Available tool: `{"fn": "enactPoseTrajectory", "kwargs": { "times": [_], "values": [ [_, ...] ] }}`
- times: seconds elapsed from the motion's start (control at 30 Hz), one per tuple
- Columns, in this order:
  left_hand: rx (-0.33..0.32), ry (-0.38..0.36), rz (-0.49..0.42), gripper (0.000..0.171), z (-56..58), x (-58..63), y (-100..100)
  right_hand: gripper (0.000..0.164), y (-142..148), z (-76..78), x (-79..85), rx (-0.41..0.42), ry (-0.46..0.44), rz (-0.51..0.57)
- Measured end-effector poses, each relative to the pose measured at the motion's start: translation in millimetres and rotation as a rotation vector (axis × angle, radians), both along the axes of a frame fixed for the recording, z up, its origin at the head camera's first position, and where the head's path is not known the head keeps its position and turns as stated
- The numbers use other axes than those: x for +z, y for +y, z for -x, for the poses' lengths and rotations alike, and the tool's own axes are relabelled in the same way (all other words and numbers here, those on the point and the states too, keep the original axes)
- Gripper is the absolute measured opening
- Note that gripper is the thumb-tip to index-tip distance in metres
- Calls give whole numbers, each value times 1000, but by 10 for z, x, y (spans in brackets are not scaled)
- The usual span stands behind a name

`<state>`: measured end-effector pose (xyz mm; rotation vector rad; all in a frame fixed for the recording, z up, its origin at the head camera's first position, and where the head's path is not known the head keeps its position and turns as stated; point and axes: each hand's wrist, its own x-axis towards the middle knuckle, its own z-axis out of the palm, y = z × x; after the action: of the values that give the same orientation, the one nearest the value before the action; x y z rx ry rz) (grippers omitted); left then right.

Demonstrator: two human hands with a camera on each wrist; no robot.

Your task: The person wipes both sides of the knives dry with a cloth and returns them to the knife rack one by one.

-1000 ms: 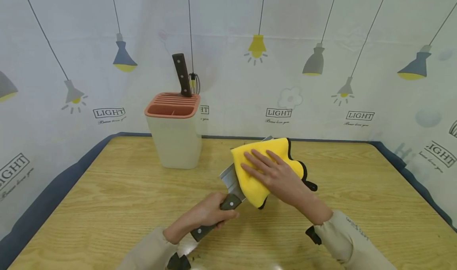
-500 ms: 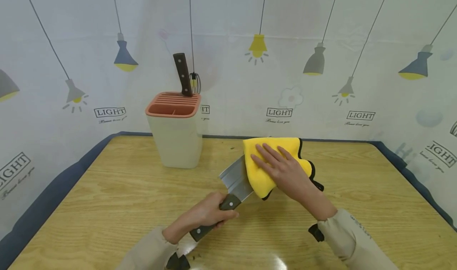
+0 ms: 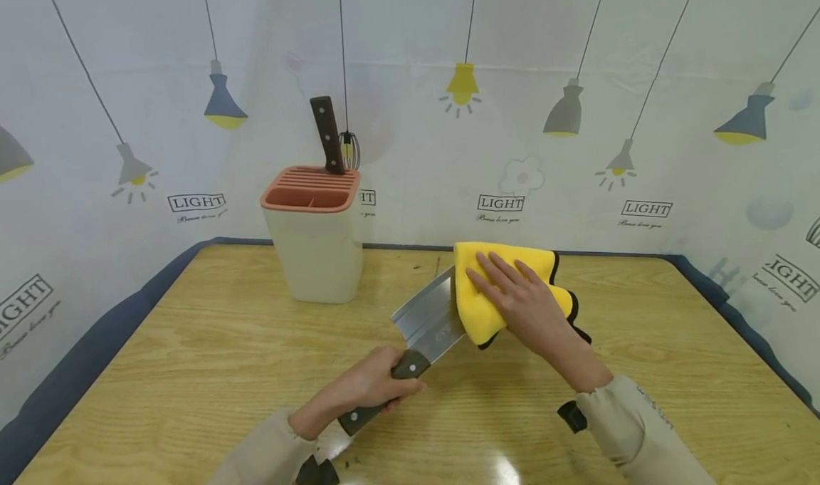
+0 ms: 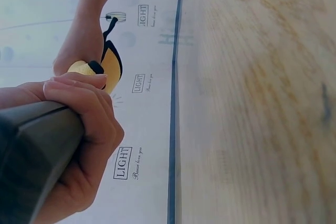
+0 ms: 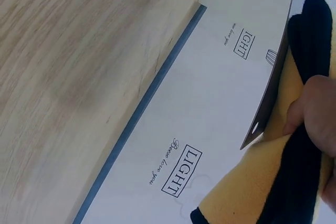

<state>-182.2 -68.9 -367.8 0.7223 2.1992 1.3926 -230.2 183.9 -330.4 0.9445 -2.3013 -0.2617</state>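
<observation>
My left hand (image 3: 368, 384) grips the dark riveted handle (image 3: 411, 364) of a cleaver, whose wide steel blade (image 3: 430, 322) points away to the upper right. Over the blade's far end lies a yellow cloth (image 3: 472, 296) with black edging. My right hand (image 3: 532, 310) holds that cloth against the blade, fingers extended on top. From the right wrist view, the thumb (image 5: 317, 111) presses the cloth from the other side, and the blade's holed corner (image 5: 256, 128) sticks out beside it. The left wrist view shows the fingers (image 4: 97, 121) wrapped round the handle.
A pale knife block (image 3: 320, 257) with a slotted orange top stands at the back left of the wooden table (image 3: 224, 342). A dark-handled knife (image 3: 328, 134) is upright in it. Behind the table hangs a lamp-patterned backdrop (image 3: 410, 150).
My right hand and the yellow cloth have slid along the blade toward its far end, up and to the right, uncovering more steel. My left hand has barely moved.
</observation>
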Motion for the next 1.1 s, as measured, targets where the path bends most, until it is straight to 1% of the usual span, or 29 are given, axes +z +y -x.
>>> {"fn": "enactPoseTrajectory", "kwargs": {
  "times": [0.2, 0.6, 0.83, 1.1],
  "values": [
    [7, -4, 1, 12, -8, 2, -7, 66, 40, 10, -5, -7, -19, 36],
    [10, 2, -4, 13, -13, -4, -16, 59, 97, 16, -24, -36, -10, 59],
    [5, -4, -3, 13, -13, 4, -14, 55, 87, 2, -8, -41, 15, 43],
    [10, -4, -3, 13, -9, 1, -6, 52, 47, -22, 14, -52, 57, -4]
  ]
}}
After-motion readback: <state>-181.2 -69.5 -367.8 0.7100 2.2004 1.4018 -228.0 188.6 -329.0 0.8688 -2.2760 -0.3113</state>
